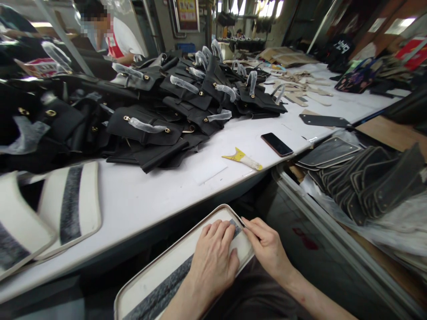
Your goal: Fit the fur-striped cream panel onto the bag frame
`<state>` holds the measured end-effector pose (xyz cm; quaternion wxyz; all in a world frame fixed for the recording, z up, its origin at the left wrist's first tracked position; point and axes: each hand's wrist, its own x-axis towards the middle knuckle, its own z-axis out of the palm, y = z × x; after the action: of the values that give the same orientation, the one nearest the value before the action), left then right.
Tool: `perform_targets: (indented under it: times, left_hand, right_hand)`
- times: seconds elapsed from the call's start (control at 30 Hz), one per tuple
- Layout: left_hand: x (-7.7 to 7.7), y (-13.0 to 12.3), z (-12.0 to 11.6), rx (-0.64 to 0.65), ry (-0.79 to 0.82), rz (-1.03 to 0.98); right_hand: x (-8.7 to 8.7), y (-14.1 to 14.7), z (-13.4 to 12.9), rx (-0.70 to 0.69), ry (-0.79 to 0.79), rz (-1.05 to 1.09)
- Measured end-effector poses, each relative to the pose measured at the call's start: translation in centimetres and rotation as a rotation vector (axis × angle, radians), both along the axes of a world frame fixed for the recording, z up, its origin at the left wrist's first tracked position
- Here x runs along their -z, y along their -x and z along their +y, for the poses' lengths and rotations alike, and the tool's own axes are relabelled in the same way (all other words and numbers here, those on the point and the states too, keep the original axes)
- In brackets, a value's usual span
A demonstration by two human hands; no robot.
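Note:
A white bag panel (156, 266) with a raised rim and a dark grey strip lies tilted in front of me, over my lap. My left hand (215, 253) rests on its inner face near the far end, fingers bent slightly and thumb apart. At the panel's right far corner, my right hand (267, 244) is closed in a pinch on the rim. Something small and dark shows at those fingertips; I cannot make out what it is. Two similar white panels (90, 195) overlap on the table at the left.
Black handbags (150, 129) with plastic-wrapped handles are heaped across the white table (133, 200). A phone (276, 144) and a yellow-and-white piece (242, 158) lie near its edge. Dark panels (367, 178) fill a bin on the right. Another person (116, 40) is beyond the heap.

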<state>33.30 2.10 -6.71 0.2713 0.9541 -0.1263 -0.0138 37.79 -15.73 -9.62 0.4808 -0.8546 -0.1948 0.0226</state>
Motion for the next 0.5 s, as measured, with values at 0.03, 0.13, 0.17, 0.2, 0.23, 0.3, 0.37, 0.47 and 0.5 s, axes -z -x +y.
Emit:
perform_targets:
  times: [0.03, 0.13, 0.17, 0.2, 0.23, 0.3, 0.37, 0.47, 0.5]
  left_hand:
    - [-0.08, -0.07, 0.02, 0.007, -0.001, -0.001]
    - [-0.38, -0.20, 0.09, 0.026, -0.006, -0.007]
    - [-0.47, -0.21, 0.12, 0.031, -0.005, -0.009]
    - [-0.54, -0.20, 0.15, 0.037, -0.005, -0.011]
    - [-0.60, -0.19, 0.18, 0.041, -0.005, -0.013]
    - [-0.64, -0.19, 0.26, 0.053, -0.012, -0.015]
    - [-0.64, -0.26, 0.34, 0.061, -0.017, -0.011]
    - [-0.62, -0.55, 0.48, 0.061, -0.001, 0.009]
    - [-0.62, -0.68, 0.54, 0.064, 0.003, 0.012]
  right_hand:
    - [-0.03, -0.02, 0.02, -0.005, 0.005, 0.000]
    - [-0.26, -0.10, 0.18, -0.022, 0.027, -0.012]
    - [-0.37, -0.12, 0.26, -0.028, 0.040, -0.020]
    - [-0.50, -0.13, 0.35, -0.033, 0.060, -0.028]
    - [-0.63, -0.12, 0.44, -0.038, 0.085, -0.037]
    - [-0.85, -0.06, 0.57, -0.049, 0.151, -0.059]
    - [-0.95, 0.03, 0.60, -0.061, 0.215, -0.088]
    - [-0.85, 0.21, 0.46, -0.068, 0.251, -0.130]
    - [-0.77, 0.27, 0.38, -0.067, 0.247, -0.140]
